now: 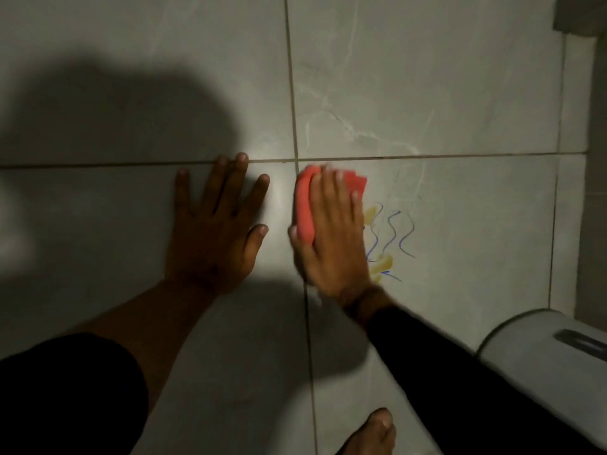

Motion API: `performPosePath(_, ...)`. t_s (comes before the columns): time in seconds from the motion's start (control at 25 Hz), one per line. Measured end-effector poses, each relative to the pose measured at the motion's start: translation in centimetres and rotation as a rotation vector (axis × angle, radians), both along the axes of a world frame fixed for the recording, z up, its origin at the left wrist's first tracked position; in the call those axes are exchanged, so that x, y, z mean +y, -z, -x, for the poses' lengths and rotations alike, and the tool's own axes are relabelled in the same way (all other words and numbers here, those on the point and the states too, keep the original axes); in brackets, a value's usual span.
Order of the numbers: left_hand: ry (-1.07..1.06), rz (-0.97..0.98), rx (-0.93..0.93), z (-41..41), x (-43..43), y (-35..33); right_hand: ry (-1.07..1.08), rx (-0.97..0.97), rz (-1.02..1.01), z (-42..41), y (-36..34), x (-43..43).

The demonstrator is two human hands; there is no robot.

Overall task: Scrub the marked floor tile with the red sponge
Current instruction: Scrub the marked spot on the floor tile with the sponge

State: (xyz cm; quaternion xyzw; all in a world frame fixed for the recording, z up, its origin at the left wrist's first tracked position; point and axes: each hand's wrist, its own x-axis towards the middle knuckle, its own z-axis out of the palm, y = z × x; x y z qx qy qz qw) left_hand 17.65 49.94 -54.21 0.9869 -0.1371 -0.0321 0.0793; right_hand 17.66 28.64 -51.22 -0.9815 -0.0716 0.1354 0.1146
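My right hand (331, 231) presses a red sponge (305, 205) flat onto a grey floor tile (476, 231), near that tile's top left corner. The sponge shows past my fingertips and along my thumb; the rest lies under my palm. Blue wavy pen lines (399, 234) and yellow smears (382, 262) mark the tile just right of my hand, partly hidden by it. My left hand (216, 221) lies flat with fingers spread on the neighbouring tile to the left, holding nothing.
Grout lines (297, 160) cross just above the sponge. A white rounded object (538, 343) sits at the lower right, against a wall edge (594, 192). A bare foot (374, 431) stands at the bottom. Dark shadow covers the left floor.
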Motion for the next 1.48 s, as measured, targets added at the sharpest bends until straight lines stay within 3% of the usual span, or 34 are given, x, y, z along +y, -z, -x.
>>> performPosePath(0.12, -0.001, 0.032, -0.008, 0.1, 0.2, -0.1, 0.067, 0.107, -0.002, 6.5, -1.4, -3.2)
performPosePath(0.28, 0.009, 0.025, -0.004, 0.3, 0.0, -0.2, 0.464, -0.022, -0.019, -3.4, -0.5, -4.9)
performPosePath(0.36, 0.014, 0.031, -0.006, 0.2, 0.0, -0.1, 0.296, -0.089, 0.034, -3.7, 0.5, -1.8)
performPosePath(0.48, 0.002, 0.015, -0.008, 0.2, 0.2, 0.0, 0.02, 0.07, 0.042, 8.1, -0.2, 0.7)
performPosePath(0.56, 0.006, 0.02, -0.004, 0.3, 0.2, 0.1, 0.163, 0.119, 0.034, 12.4, -1.4, -2.6)
performPosePath(0.68, 0.009, 0.024, -0.013, 0.3, -0.1, 0.5, 0.535, 0.024, -0.033, 5.3, -0.5, -5.7)
performPosePath(0.72, 0.014, 0.026, -0.017, 0.2, 0.0, 0.7, 0.546, -0.027, -0.02, 2.5, -0.3, -4.8)
performPosePath(0.8, 0.017, 0.035, -0.021, -0.1, 0.2, 0.9, 0.308, -0.087, 0.024, 2.2, 0.6, -1.1)
performPosePath(0.92, -0.001, 0.036, -0.004, 0.2, 0.1, 0.5, 0.079, 0.087, 0.072, 15.0, -0.2, 2.2)
performPosePath(1.0, 0.013, 0.035, -0.013, 0.2, 0.0, 0.4, 0.248, 0.147, 0.061, 18.4, -1.3, -1.7)
performPosePath(1.12, 0.025, 0.042, -0.018, 0.3, 0.2, 0.6, 0.626, 0.056, 0.035, 9.6, -0.6, -8.8)
performPosePath(1.24, 0.033, 0.044, -0.015, 0.2, 0.3, 0.7, 0.521, -0.073, 0.026, 4.6, 0.3, -8.4)
performPosePath(1.36, 0.009, 0.052, 0.0, 0.1, 0.2, 0.4, 0.395, 0.096, -0.04, 14.1, -0.8, -5.4)
performPosePath(1.48, 0.008, 0.039, -0.002, 0.1, 0.2, 0.4, 0.568, 0.068, -0.003, 11.5, -0.8, -11.2)
